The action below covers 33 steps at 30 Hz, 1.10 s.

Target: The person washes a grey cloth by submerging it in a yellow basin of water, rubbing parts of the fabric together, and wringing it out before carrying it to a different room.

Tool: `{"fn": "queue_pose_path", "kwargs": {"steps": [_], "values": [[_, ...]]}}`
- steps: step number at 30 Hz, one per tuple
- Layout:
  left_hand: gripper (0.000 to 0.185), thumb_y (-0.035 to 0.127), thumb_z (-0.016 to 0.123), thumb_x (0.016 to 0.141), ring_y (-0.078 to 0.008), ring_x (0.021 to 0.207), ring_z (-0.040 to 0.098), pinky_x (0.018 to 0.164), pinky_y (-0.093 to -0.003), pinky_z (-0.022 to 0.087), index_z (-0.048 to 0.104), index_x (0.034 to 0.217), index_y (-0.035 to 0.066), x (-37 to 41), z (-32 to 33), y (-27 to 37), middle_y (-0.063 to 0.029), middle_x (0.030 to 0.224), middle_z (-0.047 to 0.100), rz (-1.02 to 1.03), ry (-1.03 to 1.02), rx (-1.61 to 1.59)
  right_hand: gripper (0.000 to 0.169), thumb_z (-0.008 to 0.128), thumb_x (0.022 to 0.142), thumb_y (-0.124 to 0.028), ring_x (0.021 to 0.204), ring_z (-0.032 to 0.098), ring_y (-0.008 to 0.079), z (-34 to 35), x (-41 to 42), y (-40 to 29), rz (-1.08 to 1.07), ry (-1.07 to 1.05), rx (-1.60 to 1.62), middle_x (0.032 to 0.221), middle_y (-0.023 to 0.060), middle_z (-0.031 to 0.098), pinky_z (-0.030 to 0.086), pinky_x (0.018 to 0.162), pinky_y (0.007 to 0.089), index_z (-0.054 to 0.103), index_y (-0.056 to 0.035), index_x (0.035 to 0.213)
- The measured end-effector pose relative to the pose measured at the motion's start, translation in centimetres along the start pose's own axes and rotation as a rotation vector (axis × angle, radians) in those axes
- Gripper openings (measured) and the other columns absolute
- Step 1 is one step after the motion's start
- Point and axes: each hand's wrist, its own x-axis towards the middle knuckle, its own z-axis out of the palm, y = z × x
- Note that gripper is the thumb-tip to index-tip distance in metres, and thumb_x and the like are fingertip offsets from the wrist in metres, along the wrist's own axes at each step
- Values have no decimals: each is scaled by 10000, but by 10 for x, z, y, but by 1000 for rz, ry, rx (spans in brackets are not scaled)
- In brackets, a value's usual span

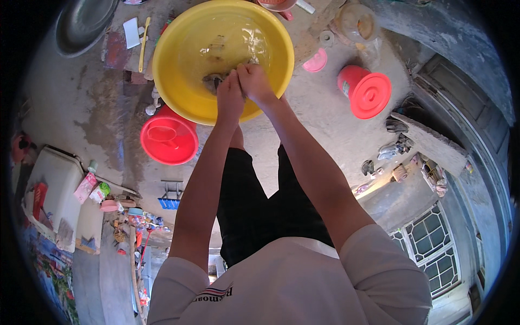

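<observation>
A large yellow plastic basin [183, 106] holds clear water that catches bright reflections. Over its near side, my left hand [230, 94] and my right hand [256, 83] are pressed together, thumbs uppermost and fingers curled. A small dark, wet item [212, 82], possibly a cloth, shows left of my left hand, partly in the water. Both hands seem to grip it, though my fingers cover most of it. Some faint brown marks show on the basin's bottom beyond it.
Left of the basin's near rim stands a red bucket [168, 136] with a dipper inside. A lidded red bucket [370, 92] stands to the right, near a pink plastic piece [315, 61]. Beyond lie a yellow-handled brush [144, 44], a grey metal basin [83, 28] and a clear jar [357, 22].
</observation>
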Motion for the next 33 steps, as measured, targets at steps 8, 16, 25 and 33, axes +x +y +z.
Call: {"fn": "queue_pose_path", "kwargs": {"steps": [8, 16, 25, 33], "values": [[397, 346, 450, 1056, -119, 834, 582, 735, -275, 473, 665, 1026, 13, 1, -16, -3, -27, 903, 627, -153, -36, -108, 364, 507, 929, -271, 787, 649, 464, 7, -7, 6, -54, 3, 17, 807, 288, 646, 513, 706, 515, 671, 33, 814], [414, 336, 431, 1071, -83, 714, 535, 597, -253, 439, 647, 927, 14, 4, -26, 13, -9, 834, 607, -73, -76, -199, 407, 507, 930, -312, 781, 656, 452, 8, -27, -15, -83, -19, -24, 777, 287, 636, 516, 709, 507, 666, 40, 803], [459, 362, 413, 1066, -108, 757, 555, 671, -272, 457, 658, 963, -13, -1, -37, 13, -63, 795, 620, -140, -23, -153, 417, 499, 979, -291, 574, 619, 267, 12, -39, -27, -188, -59, -21, 634, 204, 607, 479, 569, 410, 641, 59, 802], [358, 349, 482, 1045, -111, 890, 612, 751, -266, 491, 660, 1114, 46, -13, -34, 4, -15, 959, 638, -303, -36, -169, 413, 498, 957, -297, 727, 653, 446, 7, -47, -16, -131, -69, -22, 741, 285, 634, 513, 663, 487, 661, 51, 805]]}}
